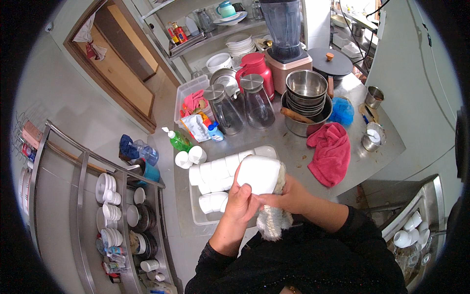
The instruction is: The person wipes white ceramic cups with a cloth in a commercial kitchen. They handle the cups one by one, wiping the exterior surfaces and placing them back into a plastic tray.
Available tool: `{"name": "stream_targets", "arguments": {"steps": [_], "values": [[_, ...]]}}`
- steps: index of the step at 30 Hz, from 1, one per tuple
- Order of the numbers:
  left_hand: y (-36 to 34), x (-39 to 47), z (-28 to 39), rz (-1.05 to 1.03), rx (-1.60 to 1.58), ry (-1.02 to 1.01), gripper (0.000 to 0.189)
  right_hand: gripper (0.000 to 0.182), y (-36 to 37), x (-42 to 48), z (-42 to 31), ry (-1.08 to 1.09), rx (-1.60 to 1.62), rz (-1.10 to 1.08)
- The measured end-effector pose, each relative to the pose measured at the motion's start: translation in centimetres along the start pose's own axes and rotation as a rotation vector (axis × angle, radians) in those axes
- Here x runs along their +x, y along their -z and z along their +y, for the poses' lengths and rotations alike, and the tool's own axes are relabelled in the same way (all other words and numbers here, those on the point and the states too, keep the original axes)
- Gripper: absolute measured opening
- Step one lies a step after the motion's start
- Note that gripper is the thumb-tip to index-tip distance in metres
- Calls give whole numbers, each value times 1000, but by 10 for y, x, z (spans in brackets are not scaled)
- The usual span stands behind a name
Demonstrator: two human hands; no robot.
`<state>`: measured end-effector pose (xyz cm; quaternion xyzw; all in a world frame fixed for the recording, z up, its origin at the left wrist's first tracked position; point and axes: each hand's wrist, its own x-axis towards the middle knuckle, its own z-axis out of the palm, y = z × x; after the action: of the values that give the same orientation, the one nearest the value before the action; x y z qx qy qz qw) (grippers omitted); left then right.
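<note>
My left hand (240,198) grips the side of a white bowl or cup (257,173), tilted on its side. A grey-white fluffy cloth (273,220) is in my right hand (288,196), pressed at the bowl's right end and hanging below it. Behind and left of my hands, a clear plastic bin (193,213) holds rows of white cups (214,171) lying on their sides. Two more white cups (190,157) stand just beyond its far left corner.
A red towel (330,154), stacked steel bowls (306,88), glass jugs (257,106) and a green soap bottle (179,140) occupy the steel table (293,161). A sink (435,191) with white dishes is at lower right; shelves (82,191) of dishes stand left.
</note>
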<state>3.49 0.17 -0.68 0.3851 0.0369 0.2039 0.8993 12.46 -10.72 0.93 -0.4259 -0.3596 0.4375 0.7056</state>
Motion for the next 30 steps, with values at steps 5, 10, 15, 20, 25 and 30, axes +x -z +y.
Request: {"name": "stream_targets", "arguments": {"steps": [5,10,15,20,25,30], "values": [[2,-2,-2,27,-49,56,70,39,9,7,17,279,-822,-33],[5,0,-2,89,-29,150,68,33,27,11,29,289,-1172,-94],[-4,0,-1,164,-104,149,63,35,20,10,14,167,-1000,-36],[-4,-2,4,-22,-124,49,74,42,8,4,-4,-58,35,82],[1,0,0,-31,-53,-3,80,44,2,-1,-6,-94,76,-8],[8,-5,-4,7,-119,57,70,38,3,1,3,195,-644,-20]]}}
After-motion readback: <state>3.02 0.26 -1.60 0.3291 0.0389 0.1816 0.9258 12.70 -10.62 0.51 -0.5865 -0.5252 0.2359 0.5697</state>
